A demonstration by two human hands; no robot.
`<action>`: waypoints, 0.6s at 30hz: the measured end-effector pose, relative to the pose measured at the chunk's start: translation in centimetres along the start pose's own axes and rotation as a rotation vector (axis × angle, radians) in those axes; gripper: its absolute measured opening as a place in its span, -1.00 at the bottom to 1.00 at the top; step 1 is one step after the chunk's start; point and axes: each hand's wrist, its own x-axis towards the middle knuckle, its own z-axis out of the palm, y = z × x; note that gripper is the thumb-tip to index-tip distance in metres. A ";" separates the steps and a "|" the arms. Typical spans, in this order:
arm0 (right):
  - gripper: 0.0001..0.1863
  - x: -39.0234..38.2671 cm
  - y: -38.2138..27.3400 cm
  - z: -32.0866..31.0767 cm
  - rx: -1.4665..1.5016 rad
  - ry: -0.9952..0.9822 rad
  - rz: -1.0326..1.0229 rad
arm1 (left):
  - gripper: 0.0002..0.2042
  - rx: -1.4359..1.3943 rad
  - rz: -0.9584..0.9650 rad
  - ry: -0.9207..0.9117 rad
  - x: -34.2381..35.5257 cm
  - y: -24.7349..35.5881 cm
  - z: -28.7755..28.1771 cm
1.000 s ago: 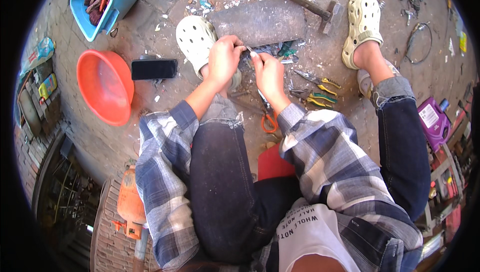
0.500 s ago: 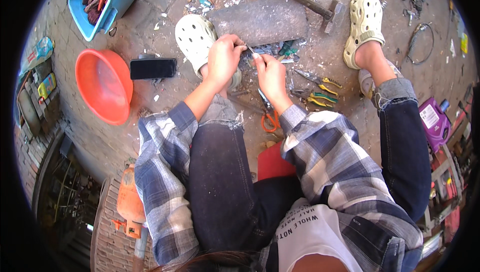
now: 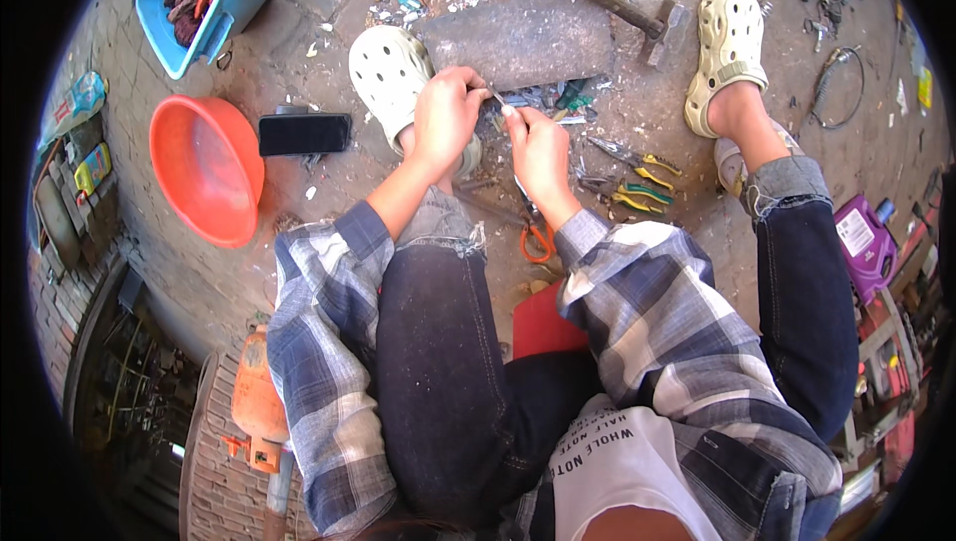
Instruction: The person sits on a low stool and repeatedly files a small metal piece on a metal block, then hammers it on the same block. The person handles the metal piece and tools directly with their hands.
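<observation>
My left hand (image 3: 446, 123) and my right hand (image 3: 541, 152) are close together over the near edge of a flat grey slab (image 3: 518, 38). Both are closed in a pinch on a thin metal piece (image 3: 497, 96) that spans the small gap between the fingertips. Its exact kind is too small to tell. Beneath the hands lies a scatter of metal and glass-like scraps (image 3: 558, 103). An orange-handled tool (image 3: 538, 240), its head partly hidden by my right wrist, rests on the ground.
A long-handled hammer (image 3: 662, 33) lies across the slab's far right. Pliers with yellow-green handles (image 3: 642, 199) are right of my right hand. To the left are a phone (image 3: 304, 135), an orange basin (image 3: 207, 170) and a blue bucket (image 3: 224, 23). A purple jug (image 3: 864, 242) stands far right.
</observation>
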 end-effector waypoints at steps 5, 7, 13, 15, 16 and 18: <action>-0.69 0.2 -0.2 0.3 0.020 -0.001 0.010 | -0.91 0.011 -0.008 -0.007 0.1 -0.1 -0.1; -0.68 0.4 -0.2 0.3 0.029 0.008 -0.005 | -0.91 0.021 0.004 0.003 0.1 0.0 -0.1; -0.67 0.4 -0.3 0.2 -0.020 0.005 0.000 | -0.90 0.001 0.002 0.020 -0.1 -0.2 0.1; -0.68 0.4 -0.2 0.1 -0.052 -0.017 0.018 | -0.90 0.005 0.019 0.022 0.0 -0.3 0.2; -0.68 0.5 -0.3 0.0 -0.057 -0.020 0.028 | -0.90 0.003 0.010 0.016 0.0 -0.1 0.1; -0.69 0.9 -0.6 0.1 -0.067 -0.025 0.047 | -0.90 -0.001 -0.012 0.007 0.0 0.1 0.0</action>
